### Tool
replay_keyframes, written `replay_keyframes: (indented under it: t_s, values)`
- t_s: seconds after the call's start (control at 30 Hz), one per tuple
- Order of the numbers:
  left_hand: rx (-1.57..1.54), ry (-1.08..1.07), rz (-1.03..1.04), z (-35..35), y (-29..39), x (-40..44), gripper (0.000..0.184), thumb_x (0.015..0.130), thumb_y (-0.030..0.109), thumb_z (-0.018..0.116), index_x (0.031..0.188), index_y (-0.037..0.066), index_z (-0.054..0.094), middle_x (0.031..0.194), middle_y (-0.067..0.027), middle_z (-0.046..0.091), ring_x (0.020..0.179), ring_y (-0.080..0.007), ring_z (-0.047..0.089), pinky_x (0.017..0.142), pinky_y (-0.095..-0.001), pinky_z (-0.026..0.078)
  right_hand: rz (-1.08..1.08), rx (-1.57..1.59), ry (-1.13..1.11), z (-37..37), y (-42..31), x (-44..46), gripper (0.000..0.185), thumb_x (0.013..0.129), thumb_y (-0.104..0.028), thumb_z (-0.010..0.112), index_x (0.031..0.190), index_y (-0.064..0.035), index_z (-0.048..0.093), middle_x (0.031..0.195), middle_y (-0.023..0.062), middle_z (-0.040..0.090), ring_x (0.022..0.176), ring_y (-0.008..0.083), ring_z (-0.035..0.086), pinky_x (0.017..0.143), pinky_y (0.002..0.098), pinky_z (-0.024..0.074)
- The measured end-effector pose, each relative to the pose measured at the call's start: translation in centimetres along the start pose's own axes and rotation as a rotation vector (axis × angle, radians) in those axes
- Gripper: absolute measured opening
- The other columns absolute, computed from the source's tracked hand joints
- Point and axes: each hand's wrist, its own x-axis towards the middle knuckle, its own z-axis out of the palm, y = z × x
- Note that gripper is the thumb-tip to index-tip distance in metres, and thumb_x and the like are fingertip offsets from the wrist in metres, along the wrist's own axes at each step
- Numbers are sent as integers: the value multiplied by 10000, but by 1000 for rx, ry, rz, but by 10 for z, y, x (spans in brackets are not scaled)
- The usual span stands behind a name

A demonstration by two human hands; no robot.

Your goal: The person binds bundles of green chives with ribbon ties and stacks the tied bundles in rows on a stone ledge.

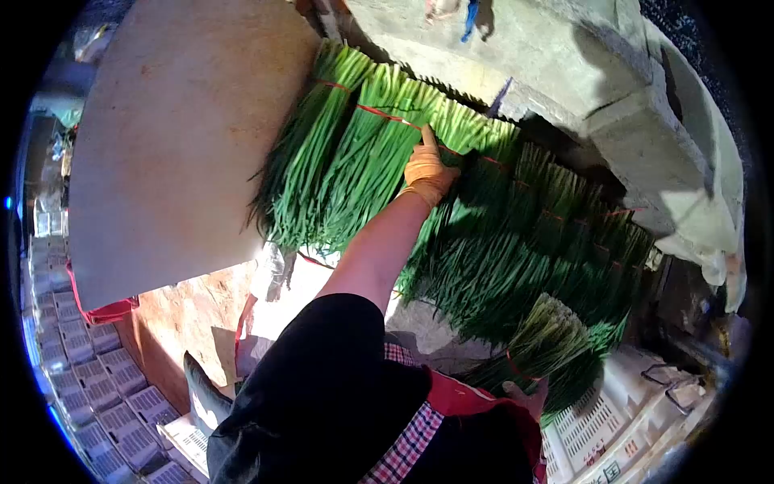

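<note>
Several bundles of garlic chives (355,153), long green leaves with pale stem ends, lie side by side in a row, bound with red ties. My left hand (431,171), in an orange glove, reaches out onto the middle of the row. One finger is stretched along the stems; its other fingers are partly hidden. At the lower right my right hand (528,397) is closed around a separate chive bundle (550,335), tilted with its pale ends upward. Much of that hand is hidden by the leaves and my apron.
A large pale board (185,145) stands left of the row. A concrete ledge (516,52) runs behind the stem ends. White plastic crates (584,431) sit at lower right, and several stacked crates (105,383) at lower left. A red bag (109,310) hangs beside the board.
</note>
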Motion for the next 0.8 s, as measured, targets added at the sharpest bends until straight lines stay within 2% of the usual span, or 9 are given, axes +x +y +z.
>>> replay_keyframes:
  t_s: [0.1,0.23,0.4,0.43,0.5,0.57,0.63,0.7,0.8]
  values:
    - [94,105,-63,17,9,5,1115,575,239,822,1399,86,88,1050,-192,528,945,-352,566,800,-414,487,-123,48,-56,-8,6,1,836,596,-70,811,1293,26,360,1213,115,489,1081,210,475,948,322,366]
    - [219,-58,-4,11,30,-1,1206,605,329,806,1438,93,-34,1150,-199,507,1013,-322,563,826,-398,484,-22,169,-28,-3,4,1,838,597,-70,809,1297,22,358,1211,111,493,1079,210,479,950,318,363]
    - [188,-51,-124,6,28,3,1123,624,315,810,1419,97,48,1177,-180,497,1028,-305,558,842,-382,490,127,77,-4,-9,-20,-8,830,594,-58,807,1290,12,360,1199,105,503,1074,210,484,943,316,370]
    - [178,-10,-142,6,31,4,1090,622,306,813,1407,112,82,1175,-182,494,1027,-312,557,836,-385,492,157,47,12,-12,-19,-12,827,594,-55,806,1288,11,361,1197,104,504,1072,210,485,940,315,371]
    - [168,149,-127,10,37,-6,1048,603,265,818,1374,129,122,1215,-217,458,1080,-360,522,894,-413,459,-142,130,-56,-17,-7,-11,836,594,-64,810,1292,13,354,1199,105,502,1069,211,483,940,314,370]
    - [418,532,298,43,41,-25,1014,626,270,798,1376,80,143,1224,-239,447,1133,-369,482,946,-413,417,-85,182,-18,-17,3,-12,926,574,-115,824,1336,10,313,1240,129,472,1121,220,454,979,318,326]
    - [84,230,614,81,68,-63,980,662,300,769,1380,14,167,1223,-250,442,1187,-358,433,983,-394,381,-24,228,23,-17,10,-14,1017,553,-166,838,1380,6,272,1282,154,442,1173,228,426,1018,322,283]
    - [-68,-249,211,110,111,-94,1011,669,375,748,1385,-40,168,1264,-221,427,1169,-325,439,981,-384,368,105,240,95,-18,15,-16,847,590,-72,820,1294,13,357,1208,112,498,1068,211,480,945,316,372]
    - [62,-190,70,130,156,-101,1069,648,418,764,1377,-82,162,1228,-193,459,1105,-295,485,933,-347,408,119,353,33,-28,100,-5,849,587,-68,822,1293,16,358,1211,111,494,1065,213,481,933,311,381]
